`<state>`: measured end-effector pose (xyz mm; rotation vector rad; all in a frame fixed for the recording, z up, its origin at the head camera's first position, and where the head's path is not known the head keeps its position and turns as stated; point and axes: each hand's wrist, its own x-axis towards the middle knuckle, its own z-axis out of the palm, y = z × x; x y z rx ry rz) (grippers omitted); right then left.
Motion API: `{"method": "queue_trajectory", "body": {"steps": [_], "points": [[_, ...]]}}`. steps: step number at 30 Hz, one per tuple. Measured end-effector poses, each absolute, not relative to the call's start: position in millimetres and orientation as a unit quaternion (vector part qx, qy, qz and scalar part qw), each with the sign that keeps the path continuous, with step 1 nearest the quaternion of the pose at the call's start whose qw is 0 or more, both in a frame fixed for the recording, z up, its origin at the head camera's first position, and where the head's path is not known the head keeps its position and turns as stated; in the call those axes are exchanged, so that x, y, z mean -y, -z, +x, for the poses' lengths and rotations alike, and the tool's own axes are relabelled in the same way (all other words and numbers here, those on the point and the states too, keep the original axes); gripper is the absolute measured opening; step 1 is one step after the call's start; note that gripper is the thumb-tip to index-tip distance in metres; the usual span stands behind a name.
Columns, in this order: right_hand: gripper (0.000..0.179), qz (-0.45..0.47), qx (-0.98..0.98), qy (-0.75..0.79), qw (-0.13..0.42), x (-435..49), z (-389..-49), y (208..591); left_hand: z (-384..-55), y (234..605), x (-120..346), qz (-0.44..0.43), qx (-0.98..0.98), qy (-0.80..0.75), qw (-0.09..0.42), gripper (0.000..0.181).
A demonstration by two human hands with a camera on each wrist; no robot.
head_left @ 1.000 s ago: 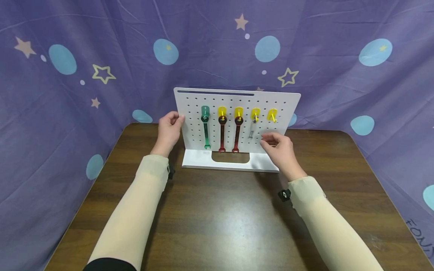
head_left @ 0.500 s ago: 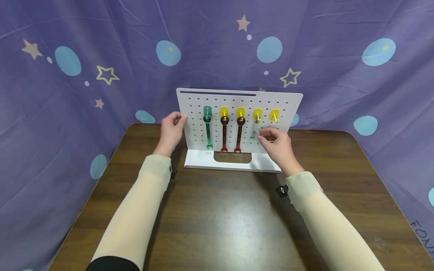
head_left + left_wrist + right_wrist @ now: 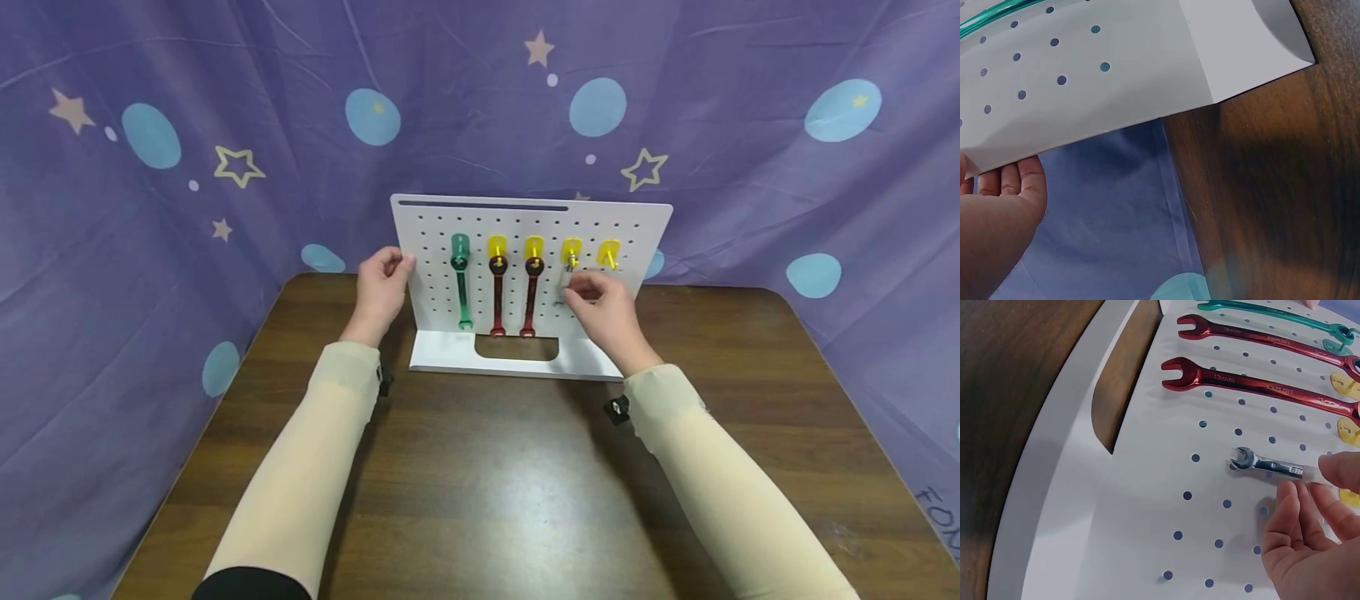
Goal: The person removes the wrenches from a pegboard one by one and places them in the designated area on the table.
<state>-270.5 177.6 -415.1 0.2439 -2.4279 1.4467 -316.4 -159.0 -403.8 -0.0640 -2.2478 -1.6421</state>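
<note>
A white pegboard stands on the table, and my left hand pinches its left edge, thumb in front and fingers behind; the left wrist view shows those fingers at the edge. My right hand pinches the shank of a short silver combination wrench between thumb and index finger. This wrench hangs from the fourth yellow hook, its open end pointing down; the hand covers part of it. Left of it hang two red wrenches and a green wrench.
One more yellow hook at the right bears no wrench. The board's white base has a cutout in its middle. Brown wooden table lies in front, and a purple patterned curtain hangs close behind the board.
My right hand has moved left and slightly up, from beside the silver wrench onto it, and its thumb and index finger have closed on it. The left hand has stayed at the board's edge.
</note>
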Motion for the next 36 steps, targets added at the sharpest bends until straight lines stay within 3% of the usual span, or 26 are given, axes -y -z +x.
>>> {"method": "queue_trajectory", "body": {"steps": [17, 36], "points": [[0.016, 0.073, 0.848, -0.5, 0.16, -175.4, -267.0, 415.7, -316.9, 404.1, 158.2, -0.026, 0.791, 0.584, 0.182, 0.02], [0.014, 0.128, 0.832, -0.51, 0.176, -182.4, -257.0, 420.7, -318.8, 406.3, 159.1, -0.027, 0.792, 0.581, 0.184, 0.02]]}}
